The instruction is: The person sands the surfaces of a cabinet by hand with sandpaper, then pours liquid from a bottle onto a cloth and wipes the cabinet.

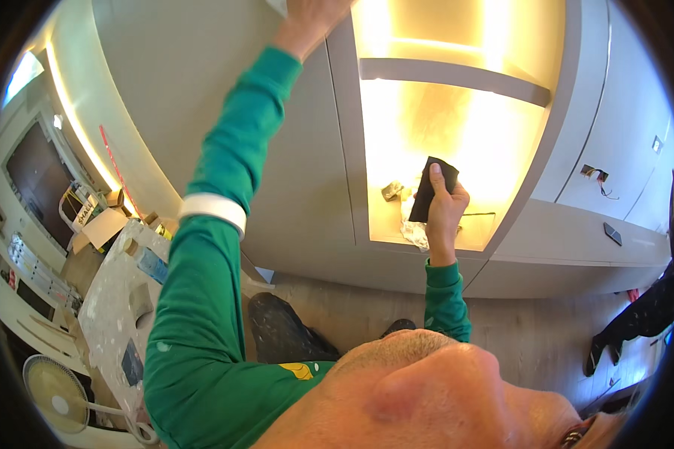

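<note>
My left hand (312,22) reaches up against the grey cabinet panel (284,142); its fingers run past the upper edge of the view. A whitish piece (276,7) shows beside it, mostly cut off, so its kind is unclear. My right hand (446,213) is raised in front of the lit niche (494,150), closed on a thin black sheet (424,196), the thumb lying on its face. Behind that hand, crumpled white wrapping (414,229) and a small brownish lump (392,191) sit on the niche floor. A wide white ring (213,211) encircles my left sleeve.
A shelf (457,79) crosses the niche. Loose wires (599,179) stick out of a wall opening on the right. Another person's dark-clad leg (629,322) stands at far right. On the left are a spattered table (105,314), a bottle (148,263), a cardboard box (101,228) and a fan (56,400).
</note>
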Demonstrator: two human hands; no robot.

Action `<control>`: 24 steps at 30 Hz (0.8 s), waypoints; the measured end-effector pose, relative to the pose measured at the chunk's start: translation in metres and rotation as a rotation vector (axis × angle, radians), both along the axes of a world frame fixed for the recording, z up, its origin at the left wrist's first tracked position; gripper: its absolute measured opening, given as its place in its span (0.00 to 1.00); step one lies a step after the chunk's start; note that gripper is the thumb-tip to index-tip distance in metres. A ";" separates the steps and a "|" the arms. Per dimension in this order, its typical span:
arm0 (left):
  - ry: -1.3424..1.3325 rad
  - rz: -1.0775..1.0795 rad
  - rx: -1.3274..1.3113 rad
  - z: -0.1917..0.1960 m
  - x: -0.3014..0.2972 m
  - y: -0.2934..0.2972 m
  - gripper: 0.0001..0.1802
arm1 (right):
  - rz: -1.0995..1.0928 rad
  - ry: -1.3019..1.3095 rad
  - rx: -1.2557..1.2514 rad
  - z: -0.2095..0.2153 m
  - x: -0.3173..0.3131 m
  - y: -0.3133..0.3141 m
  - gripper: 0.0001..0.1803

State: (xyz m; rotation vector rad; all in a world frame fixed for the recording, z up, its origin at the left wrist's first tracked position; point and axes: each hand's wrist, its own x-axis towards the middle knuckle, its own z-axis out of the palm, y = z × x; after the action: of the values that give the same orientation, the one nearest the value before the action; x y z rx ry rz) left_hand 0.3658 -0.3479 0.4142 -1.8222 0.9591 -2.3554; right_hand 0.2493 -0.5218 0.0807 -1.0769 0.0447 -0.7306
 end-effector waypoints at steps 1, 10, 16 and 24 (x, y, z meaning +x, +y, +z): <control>-0.003 0.006 0.012 0.018 -0.001 0.001 0.27 | 0.018 -0.014 -0.013 0.004 -0.002 0.007 0.16; 0.194 -0.154 0.011 -0.162 -0.009 0.017 0.34 | 0.080 -0.047 -0.022 0.059 -0.038 0.003 0.17; 0.000 -0.122 -0.082 0.063 0.021 -0.008 0.26 | -0.007 -0.486 -0.183 0.168 -0.021 -0.010 0.14; -0.117 0.086 -0.053 0.009 0.029 0.004 0.40 | -0.177 -0.692 -0.379 0.356 0.036 0.009 0.15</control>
State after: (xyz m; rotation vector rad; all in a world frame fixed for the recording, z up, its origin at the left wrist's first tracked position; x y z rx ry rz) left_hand 0.3947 -0.3436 0.4234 -1.6838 0.7970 -2.4266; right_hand 0.2853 -0.5129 0.4370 -1.1315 -0.6176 -1.2754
